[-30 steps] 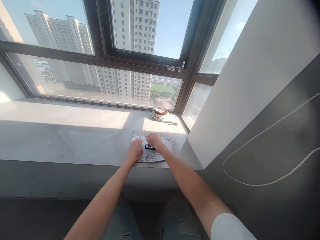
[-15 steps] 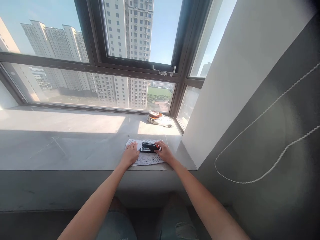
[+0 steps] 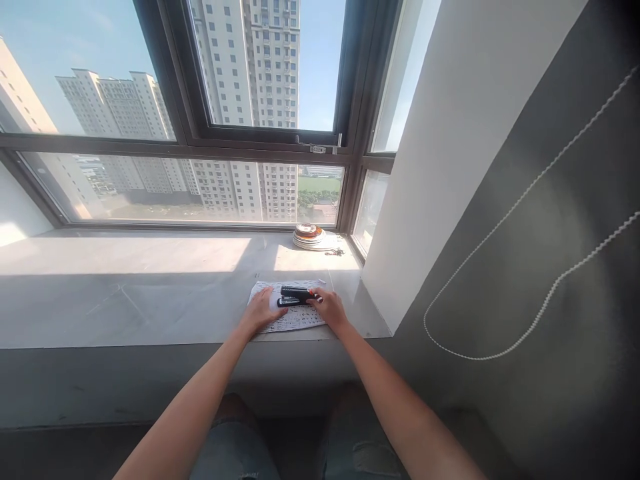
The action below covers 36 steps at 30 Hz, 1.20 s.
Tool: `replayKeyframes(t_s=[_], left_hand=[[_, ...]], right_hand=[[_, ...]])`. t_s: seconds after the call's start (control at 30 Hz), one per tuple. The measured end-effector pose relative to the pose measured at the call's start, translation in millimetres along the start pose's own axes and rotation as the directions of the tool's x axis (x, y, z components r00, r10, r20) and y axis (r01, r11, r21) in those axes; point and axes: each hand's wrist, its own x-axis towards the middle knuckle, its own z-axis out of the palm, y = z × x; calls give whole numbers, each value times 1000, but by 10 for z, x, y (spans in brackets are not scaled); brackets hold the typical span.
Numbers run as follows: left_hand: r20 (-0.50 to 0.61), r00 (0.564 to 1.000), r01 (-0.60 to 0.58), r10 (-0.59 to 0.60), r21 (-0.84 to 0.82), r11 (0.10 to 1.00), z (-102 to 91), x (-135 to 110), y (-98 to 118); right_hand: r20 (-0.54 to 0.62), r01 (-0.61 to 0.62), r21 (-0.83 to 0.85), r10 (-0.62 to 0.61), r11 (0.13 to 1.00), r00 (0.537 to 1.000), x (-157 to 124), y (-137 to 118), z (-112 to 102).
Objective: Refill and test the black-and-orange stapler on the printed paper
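Note:
A black stapler [image 3: 295, 297] lies sideways over a sheet of paper [image 3: 295, 323] covered in dark writing. My right hand [image 3: 330, 310] grips the stapler's right end between thumb and fingers. On the sheet's left part rests my left hand [image 3: 258, 312], its thumb spread away from its fingers and close to the stapler's left end. I cannot tell whether that thumb touches the stapler. Both the paper and the stapler are on the pale windowsill [image 3: 175, 310], near its front edge.
Behind the paper, a stack of round rolls [image 3: 309, 235] sits by the window corner, with a small dark object [image 3: 334, 252] beside it. A white wall [image 3: 425, 167] bounds the sill on the right. A beaded cord [image 3: 480, 359] hangs farther right.
My left thumb has opened away from the fingers, toward the stapler. The stapler stays in my right hand at nearly the same spot. The camera view has tilted slightly.

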Motion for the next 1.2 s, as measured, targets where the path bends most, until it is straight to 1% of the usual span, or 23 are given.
replayKeyframes(t_s=[0.1,0.23,0.43,0.5,0.57,0.6,0.67,0.77,0.83,0.87,0.9,0.97,1.03,1.07,1.13,1.2], left_hand=[[-46,998,33,-36,-66,997,19,-5,-29],[-45,998,38,-41,-76,996,32,-4,-42],[-30,998,46,-48,-71,996,10,-24,7],[-31,998,50,-53,-80,996,-3,-42,33],[-25,998,60,-62,-92,994,-11,-59,49],[-24,998,62,-64,-100,993,-12,-65,52],[-33,998,52,-56,-121,991,-4,-67,45],[-70,997,30,-43,-187,982,25,-44,19],[-106,992,40,-71,-269,962,43,-19,5],[-132,987,50,-96,-315,948,47,-8,1],[-166,979,55,-122,-359,932,46,-1,-1],[-245,954,54,-172,-423,905,24,-6,-4],[-316,928,39,-198,-447,894,-24,-40,-4],[-342,918,26,-199,-449,893,-56,-64,-1],[-376,902,1,-213,-490,872,-122,-105,24],[-393,879,-8,-268,-575,818,-181,-108,87]], right_hand=[[1,-26,-76,26,997,1000,-12,-49,-28],[-6,-32,-101,32,994,999,-10,-54,-29],[-10,-19,-94,18,995,1000,-33,-3,-9],[-22,11,-55,-13,998,1000,-17,14,-13],[-9,66,4,-66,998,998,41,25,-20],[18,92,28,-92,995,996,86,25,-24],[133,127,65,-135,990,982,197,12,-30],[316,153,116,-183,981,931,351,-45,-42],[369,155,85,-176,984,913,406,-105,-67],[370,154,46,-160,987,915,415,-141,-87],[356,151,1,-141,989,924,414,-181,-115],[282,141,-64,-117,988,952,389,-275,-188],[164,134,-103,-116,986,980,349,-382,-268],[105,140,-123,-127,982,986,327,-438,-304],[19,181,-176,-181,968,983,280,-547,-353],[-16,252,-241,-263,937,965,234,-645,-369]])
